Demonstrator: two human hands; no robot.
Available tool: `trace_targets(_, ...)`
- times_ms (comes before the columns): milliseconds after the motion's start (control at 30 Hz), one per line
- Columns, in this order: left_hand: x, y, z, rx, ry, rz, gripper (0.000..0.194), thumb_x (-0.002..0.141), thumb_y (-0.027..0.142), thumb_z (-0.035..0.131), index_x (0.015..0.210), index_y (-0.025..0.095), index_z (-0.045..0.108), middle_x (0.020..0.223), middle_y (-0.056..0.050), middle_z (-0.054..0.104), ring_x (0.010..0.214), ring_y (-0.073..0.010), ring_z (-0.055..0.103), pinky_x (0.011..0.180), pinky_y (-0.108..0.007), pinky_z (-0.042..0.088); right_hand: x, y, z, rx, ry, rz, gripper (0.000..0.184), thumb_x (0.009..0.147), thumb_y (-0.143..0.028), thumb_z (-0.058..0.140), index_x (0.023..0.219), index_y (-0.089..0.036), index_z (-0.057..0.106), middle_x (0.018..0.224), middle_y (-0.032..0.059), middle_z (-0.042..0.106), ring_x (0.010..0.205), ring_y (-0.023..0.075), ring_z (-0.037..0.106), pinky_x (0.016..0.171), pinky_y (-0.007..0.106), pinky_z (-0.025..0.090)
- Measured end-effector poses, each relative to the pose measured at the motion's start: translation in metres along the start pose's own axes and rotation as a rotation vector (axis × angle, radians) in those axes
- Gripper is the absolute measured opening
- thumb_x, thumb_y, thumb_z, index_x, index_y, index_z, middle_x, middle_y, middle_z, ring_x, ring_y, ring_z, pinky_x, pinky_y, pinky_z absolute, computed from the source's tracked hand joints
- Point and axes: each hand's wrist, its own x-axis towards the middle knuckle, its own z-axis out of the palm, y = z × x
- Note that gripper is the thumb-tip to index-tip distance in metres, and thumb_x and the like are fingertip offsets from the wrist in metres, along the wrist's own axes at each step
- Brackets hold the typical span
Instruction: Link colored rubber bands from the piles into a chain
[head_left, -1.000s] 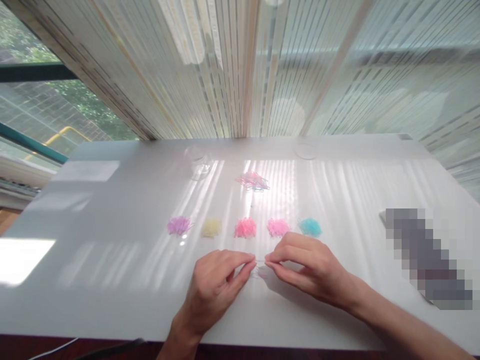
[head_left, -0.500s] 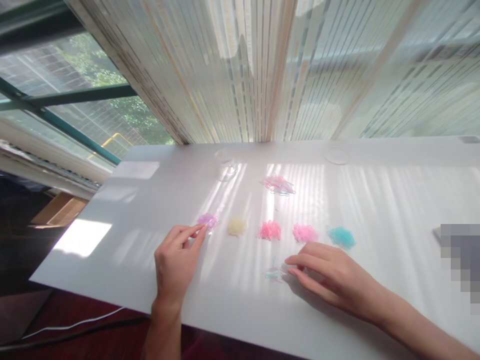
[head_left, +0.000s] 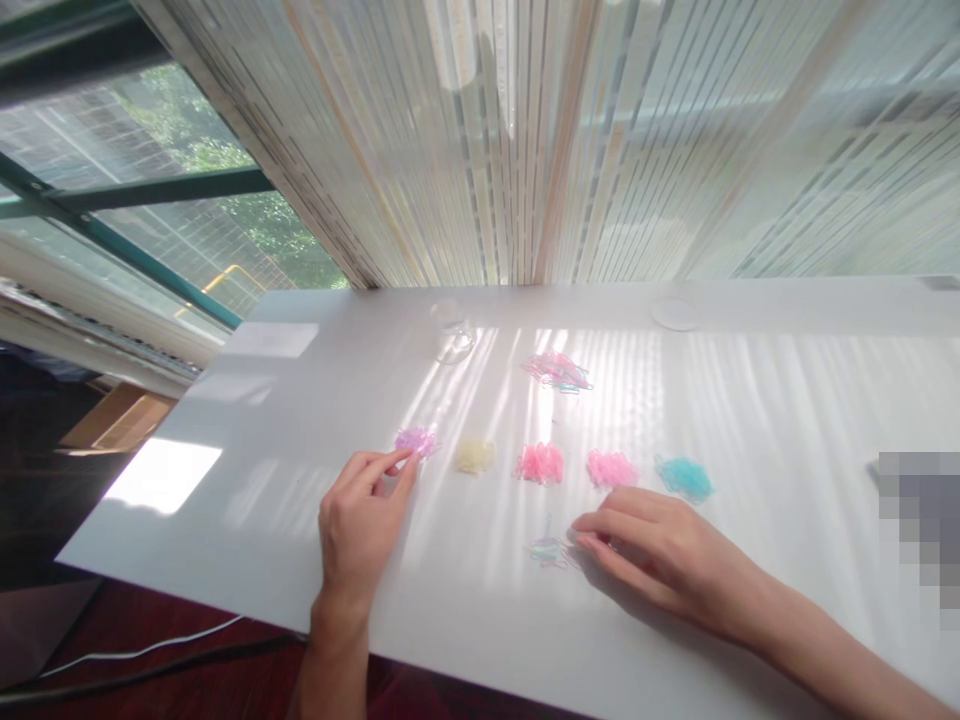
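Observation:
My left hand (head_left: 366, 510) reaches to the purple pile (head_left: 415, 441) of tiny band-like pieces. Its thumb and index finger are pinched together at the near edge of that pile; whatever lies between them is too small to make out. Just right of a small loose group of thin paper clips (head_left: 551, 550), teal and pale purple, my right hand (head_left: 649, 545) rests low over the table. Thumb and index fingertips there are drawn together, and what they hold, if anything, cannot be seen.
Yellow (head_left: 475, 456), red-pink (head_left: 540, 463), pink (head_left: 612, 467) and teal (head_left: 685, 478) piles continue the row rightward. Behind lies a heap of coloured paper clips (head_left: 557, 371). A clear jar (head_left: 453, 335) and a clear round lid (head_left: 675, 313) stand farther back. A blurred-out object (head_left: 922, 520) lies right.
My left hand has left the middle, where both hands were pinched close together, and moved to the purple pile. My right hand stays near the small clip group. The view has turned left.

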Motion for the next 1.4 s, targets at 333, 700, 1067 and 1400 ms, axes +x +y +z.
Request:
trace_targets(333,-0.003,0.000,0.003,0.048,0.038,0.113,0.014,0.091,0.032,0.070,0.094,0.021,0.078,0.080,0.001,0.063,0.053,-0.0096,0.046,0.055,-0.024,0.042,0.002,0.000,0.001,-0.021,0.018,-0.032,0.022,0.105,-0.019,0.048,0.100,-0.018,0.070,0.072,0.0011,0.062,0.064,0.0144,0.055,0.057,0.028,0.042)
trace_targets(700,0.016,0.001,-0.023,0.098,-0.317,0.509,0.019,0.095,0.025,0.066,0.112,0.027,0.075,0.129,-0.008,0.067,0.119,-0.0298,0.058,0.101,-0.047,0.048,0.001,0.001,0.002,-0.014,0.001,-0.026,0.023,0.105,-0.020,0.048,0.100,-0.019,0.069,0.072,0.0007,0.062,0.064,0.0145,0.055,0.058,0.028,0.041)
trace_targets(1067,-0.005,-0.023,-0.054,-0.065,-0.562,0.367,0.014,0.097,0.030,0.064,0.105,0.026,0.075,0.091,-0.001,0.073,0.077,-0.0149,0.069,0.073,-0.025,0.055,0.000,0.000,-0.001,-0.063,0.017,-0.049,0.021,0.105,-0.020,0.048,0.100,-0.019,0.069,0.071,0.0011,0.060,0.063,0.0152,0.054,0.057,0.030,0.041)
trace_targets(1400,-0.039,-0.063,-0.086,-0.048,-0.486,0.319,0.017,0.096,0.027,0.065,0.109,0.027,0.076,0.104,-0.003,0.071,0.092,-0.0159,0.072,0.085,-0.023,0.059,0.000,0.003,0.002,-0.054,-0.023,-0.028,0.020,0.105,-0.021,0.051,0.100,-0.022,0.070,0.074,0.0019,0.064,0.063,0.0156,0.060,0.057,0.030,0.044)
